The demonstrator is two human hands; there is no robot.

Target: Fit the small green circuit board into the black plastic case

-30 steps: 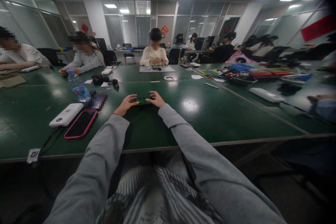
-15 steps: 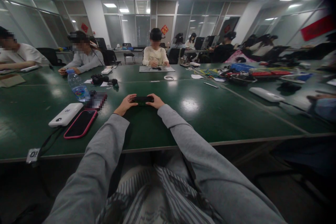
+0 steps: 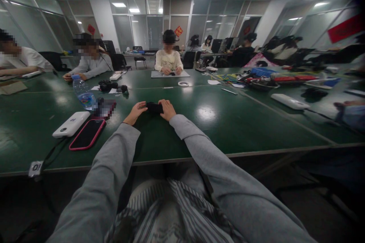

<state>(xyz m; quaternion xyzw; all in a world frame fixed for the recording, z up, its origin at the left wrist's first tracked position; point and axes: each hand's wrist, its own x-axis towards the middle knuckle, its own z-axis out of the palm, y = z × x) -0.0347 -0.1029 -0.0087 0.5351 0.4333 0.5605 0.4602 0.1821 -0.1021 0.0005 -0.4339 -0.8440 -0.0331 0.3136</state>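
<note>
A small black oblong object (image 3: 154, 108) is between my two hands, just over or on the green table (image 3: 234, 125); I cannot make out its exact kind. My right hand (image 3: 167, 110) grips its right end, with the fingers over the top. At the left end, the fingertips of my left hand (image 3: 137, 112) close on its edge. Nearest on the left lie a phone in a pink case (image 3: 88, 134), a white power bank (image 3: 71, 124) with a black cable, and a water bottle (image 3: 84, 94).
A white tape roll (image 3: 183, 84) and a pen (image 3: 229, 91) lie farther out. Tangled cables (image 3: 228, 79) and a blue item (image 3: 261, 73) crowd the far right, near another white power bank (image 3: 289, 101). A person (image 3: 169, 56) works across the table; others sit around.
The black object has turned, so the green marks on its near side no longer show. My right fingers have shifted up over its top, and my left hand has moved slightly left.
</note>
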